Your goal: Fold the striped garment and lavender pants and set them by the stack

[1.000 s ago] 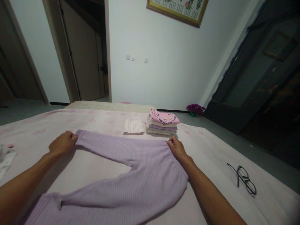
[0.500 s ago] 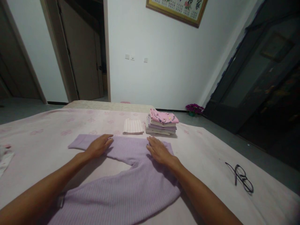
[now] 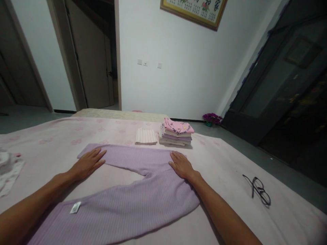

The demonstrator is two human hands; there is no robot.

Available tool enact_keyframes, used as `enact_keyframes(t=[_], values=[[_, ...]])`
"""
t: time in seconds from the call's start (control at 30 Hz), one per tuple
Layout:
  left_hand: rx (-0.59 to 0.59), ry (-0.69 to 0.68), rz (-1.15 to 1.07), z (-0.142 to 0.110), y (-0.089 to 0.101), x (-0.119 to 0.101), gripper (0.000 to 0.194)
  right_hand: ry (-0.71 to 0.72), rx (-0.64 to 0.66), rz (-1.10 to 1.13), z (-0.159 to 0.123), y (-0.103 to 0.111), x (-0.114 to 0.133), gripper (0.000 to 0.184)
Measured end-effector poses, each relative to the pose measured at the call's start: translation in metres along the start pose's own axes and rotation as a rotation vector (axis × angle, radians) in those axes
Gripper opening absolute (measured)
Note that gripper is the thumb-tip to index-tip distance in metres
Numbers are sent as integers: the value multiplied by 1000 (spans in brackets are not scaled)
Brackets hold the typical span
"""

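A pair of lilac ribbed trousers (image 3: 133, 200) lies spread on a pale pink bed sheet (image 3: 51, 143), one leg running left along the far side, the other toward me. A white label (image 3: 75, 207) shows on the near leg. My left hand (image 3: 88, 163) rests flat and open on the far leg near its cuff. My right hand (image 3: 181, 165) lies flat and open on the waist end at the right. Neither hand grips the cloth.
A stack of folded clothes (image 3: 176, 132) with a pink top piece and a folded striped piece (image 3: 145, 136) sit beyond the trousers. Black glasses (image 3: 258, 190) lie at the right. White crumpled cloth (image 3: 9, 170) is at the left edge. A doorway stands behind.
A second ago both hands pinched the trouser ends. They let go, pressed flat near the middle, and have now slid apart along the far leg toward cuff and waist.
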State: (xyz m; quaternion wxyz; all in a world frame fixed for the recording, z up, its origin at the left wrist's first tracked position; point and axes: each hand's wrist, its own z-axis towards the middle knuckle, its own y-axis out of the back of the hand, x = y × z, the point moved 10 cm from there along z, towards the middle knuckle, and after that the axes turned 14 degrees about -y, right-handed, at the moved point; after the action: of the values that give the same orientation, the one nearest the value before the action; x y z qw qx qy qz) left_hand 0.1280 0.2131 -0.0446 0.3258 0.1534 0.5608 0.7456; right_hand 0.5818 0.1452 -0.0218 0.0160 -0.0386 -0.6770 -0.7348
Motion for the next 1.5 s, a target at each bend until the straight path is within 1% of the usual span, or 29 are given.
enact_keyframes(t=[0.03,0.1,0.17,0.23,0.3,0.37,0.4,0.47,0.53,0.6,0.7,0.77,0.83,0.9,0.93,0.97,1.0,1.03,1.07,1.1,1.13,1.17,1.23,1.27,1.3,1.33,1.37,1.43,1.5], values=[[11,36,-67,-11,6,1,66,-1,-27,7,-5,7,3,56],[29,109,-241,-33,20,-7,65,48,-87,75,-22,26,18,45],[41,187,-391,-57,35,-21,58,178,-110,213,-51,46,43,32],[94,244,-448,-80,44,-38,53,328,-58,340,-85,59,72,22],[171,232,-435,-97,48,-57,48,491,42,378,-122,61,101,21],[227,173,-409,-109,48,-74,43,631,127,334,-155,54,125,29],[233,158,-407,-113,48,-80,42,667,149,295,-167,49,132,31],[238,193,-451,-123,47,-83,43,662,150,230,-177,41,137,22],[247,259,-563,-132,45,-80,45,614,133,222,-177,40,133,10],[292,310,-692,-143,41,-78,46,584,161,286,-176,42,128,14],[400,338,-835,-160,30,-79,45,565,302,405,-176,41,121,16],[475,310,-878,-168,23,-83,46,560,401,441,-178,37,119,19],[535,271,-820,-169,21,-86,46,536,518,483,-177,31,117,21],[558,282,-631,-164,25,-82,43,438,631,568,-168,26,112,18],[526,296,-502,-157,32,-80,40,365,633,616,-160,27,107,20],[462,295,-380,-146,42,-82,37,294,582,658,-149,32,100,25],[377,276,-286,-132,52,-90,36,234,480,681,-137,39,93,31],[263,239,-213,-117,62,-103,36,195,350,677,-127,48,87,35],[190,155,-212,-101,64,-126,39,178,231,644,-120,55,83,39],[150,97,-246,-88,60,-149,40,173,147,586,-116,58,81,42],[147,23,-285,-76,51,-176,42,173,107,512,-114,54,82,48],[142,-65,-308,-66,41,-204,45,173,101,431,-113,47,84,53],[165,-253,-321,-53,20,-257,56,173,135,284,-115,25,86,63],[201,-345,-319,-51,9,-280,63,171,153,223,-117,16,85,66],[230,-406,-306,-50,0,-296,68,167,165,170,-119,8,82,68],[261,-444,-290,-50,-8,-307,73,157,171,122,-120,3,77,69],[286,-460,-274,-52,-12,-313,76,139,173,80,-120,-1,69,69],[316,-450,-250,-56,-15,-315,78,83,168,13,-117,-2,48,70],[341,-448,-255,-62,-11,-315,76,27,150,-31,-112,2,25,70]])
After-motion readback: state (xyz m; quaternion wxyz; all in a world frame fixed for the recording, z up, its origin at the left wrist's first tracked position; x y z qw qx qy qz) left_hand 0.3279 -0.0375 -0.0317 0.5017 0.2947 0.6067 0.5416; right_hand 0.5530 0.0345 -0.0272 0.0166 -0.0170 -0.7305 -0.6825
